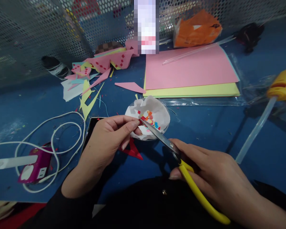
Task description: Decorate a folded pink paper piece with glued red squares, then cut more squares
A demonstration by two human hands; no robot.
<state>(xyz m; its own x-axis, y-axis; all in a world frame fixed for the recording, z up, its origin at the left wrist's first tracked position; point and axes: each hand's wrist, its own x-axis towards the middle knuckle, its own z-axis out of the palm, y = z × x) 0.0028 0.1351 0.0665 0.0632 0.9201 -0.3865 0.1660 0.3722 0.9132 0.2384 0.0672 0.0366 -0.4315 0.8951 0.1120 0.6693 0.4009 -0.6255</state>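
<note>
Scissors [158, 133] are reaching over a white-paper-lined bowl [160, 106] around the middle of the blue tabletop [200, 122].
From my remote seat I'm seeing the right hand [215, 168] clamping around the yellow handle [195, 189], while the left hand [107, 133] is pressing thumb and forefinger together on a red paper sliver [143, 118] at the blade tips. Small red, orange and blue paper bits [149, 116] are resting inside the bowl; a larger red scrap [134, 152] is showing beneath the left hand. Pink and yellow sheets [188, 68] are lying toward the far edge, and a pink paper model [120, 58] with red diamonds is sitting left of them. Near the left edge, a white cable [72, 112] is looping around a purple charger [35, 167].
</note>
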